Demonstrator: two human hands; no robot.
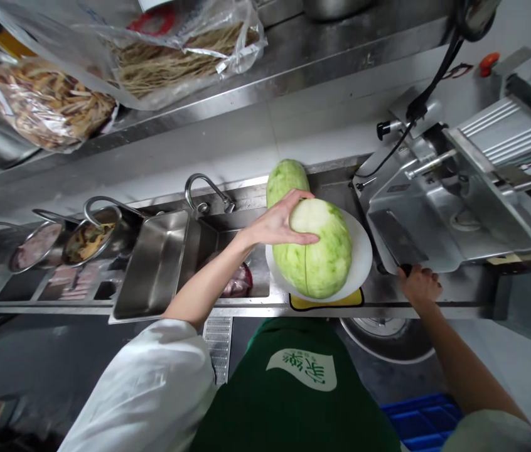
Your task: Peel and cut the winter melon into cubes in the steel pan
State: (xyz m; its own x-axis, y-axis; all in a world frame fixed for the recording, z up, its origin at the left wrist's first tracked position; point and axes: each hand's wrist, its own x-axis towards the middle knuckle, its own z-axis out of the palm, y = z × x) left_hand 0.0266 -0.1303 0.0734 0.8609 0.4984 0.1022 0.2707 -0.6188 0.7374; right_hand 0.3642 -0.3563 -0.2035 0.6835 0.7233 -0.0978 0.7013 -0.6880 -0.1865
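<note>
My left hand (287, 220) grips the top of a large peeled pale-green melon (326, 260), its thumb across the near side. A straight cut line runs down the melon below the thumb. The melon rests on a round white cutting board (363, 251), with a yellow cloth (341, 300) showing under its near edge. Behind it lies a second green melon (287, 176), partly hidden by the first and by my hand. Off to the right, my right hand (420, 285) is closed round the dark handle of a cleaver (395, 232), whose blade lies over the slicing machine's tray.
A metal slicing machine (472, 188) stands to the right. At the left are a sink with a faucet (209, 188), a steel pan (152, 263) and pots of food (91, 242). Bagged dried goods (176, 59) sit on the shelf above. A blue crate (420, 420) is below.
</note>
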